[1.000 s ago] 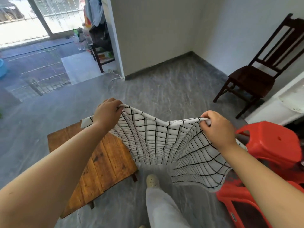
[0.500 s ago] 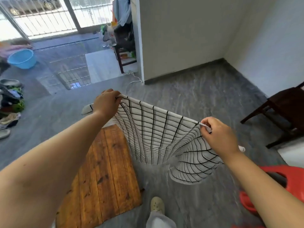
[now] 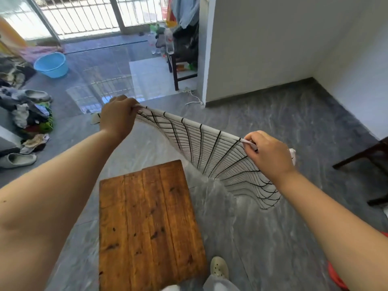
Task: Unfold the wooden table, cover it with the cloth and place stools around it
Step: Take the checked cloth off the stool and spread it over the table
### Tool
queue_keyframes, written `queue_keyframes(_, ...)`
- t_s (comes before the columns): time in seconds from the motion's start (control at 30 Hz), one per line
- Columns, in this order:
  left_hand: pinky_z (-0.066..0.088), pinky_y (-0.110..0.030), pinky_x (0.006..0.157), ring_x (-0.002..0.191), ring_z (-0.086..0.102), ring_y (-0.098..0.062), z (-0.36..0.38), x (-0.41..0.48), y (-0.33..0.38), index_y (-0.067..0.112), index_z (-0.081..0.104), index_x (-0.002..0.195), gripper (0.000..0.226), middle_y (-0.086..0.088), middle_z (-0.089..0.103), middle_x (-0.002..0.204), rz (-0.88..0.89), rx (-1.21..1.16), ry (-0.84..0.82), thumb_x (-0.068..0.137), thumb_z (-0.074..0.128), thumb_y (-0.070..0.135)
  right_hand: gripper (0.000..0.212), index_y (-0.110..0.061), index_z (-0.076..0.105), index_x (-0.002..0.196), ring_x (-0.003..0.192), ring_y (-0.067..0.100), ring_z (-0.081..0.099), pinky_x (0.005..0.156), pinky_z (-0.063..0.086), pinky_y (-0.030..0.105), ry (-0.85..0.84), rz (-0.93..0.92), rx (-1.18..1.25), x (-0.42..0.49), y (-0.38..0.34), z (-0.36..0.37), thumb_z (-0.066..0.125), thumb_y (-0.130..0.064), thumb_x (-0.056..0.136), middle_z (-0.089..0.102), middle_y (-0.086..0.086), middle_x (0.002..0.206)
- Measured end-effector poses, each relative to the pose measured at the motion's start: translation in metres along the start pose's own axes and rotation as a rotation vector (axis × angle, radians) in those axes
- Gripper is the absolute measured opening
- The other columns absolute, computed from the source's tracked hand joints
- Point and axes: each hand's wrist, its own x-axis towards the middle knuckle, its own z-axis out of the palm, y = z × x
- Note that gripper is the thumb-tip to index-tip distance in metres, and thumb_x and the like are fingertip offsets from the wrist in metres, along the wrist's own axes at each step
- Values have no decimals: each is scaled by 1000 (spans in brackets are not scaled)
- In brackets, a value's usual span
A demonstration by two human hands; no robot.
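Your left hand and right hand each pinch the cloth's top edge; it sags between them, beyond the bare table.

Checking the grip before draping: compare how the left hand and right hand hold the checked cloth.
The left hand reaches farther out, past the far edge of the wooden table; the right hand sits nearer, off its right side. The left hand bunches the edge of the cloth in a fist; the right hand pinches it between thumb and fingers. Both hold the same top edge.
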Motion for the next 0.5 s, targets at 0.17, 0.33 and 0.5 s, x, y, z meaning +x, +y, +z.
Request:
queue_keyframes(0.17, 43, -45, 72, 90, 55, -41, -23, -30, -96, 6, 69, 98, 20, -19, 62, 91, -21, 11, 14, 93, 55, 20, 3, -17, 62, 89, 71, 21, 61, 51, 36, 25, 2, -77, -22, 20, -73, 41, 62, -21, 88, 64, -3, 85)
queue_keyframes(0.33, 42, -44, 69, 86, 56, -40, -41, -75, -181, 5, 68, 95, 18, -18, 62, 88, -74, 41, 2, 92, 57, 19, 10, -19, 63, 96, 72, 20, 61, 52, 39, 25, -18, -139, 1, 27, -140, 80, 64, -24, 88, 63, -3, 83)
queue_keyframes(0.5, 45, -45, 71, 86, 57, -39, -55, -140, -253, 6, 69, 96, 17, -17, 64, 90, -132, 31, -42, 91, 58, 18, 12, -16, 63, 92, 69, 18, 58, 53, 34, 25, -64, -149, 32, 19, -204, 122, 63, -27, 88, 62, -2, 80)
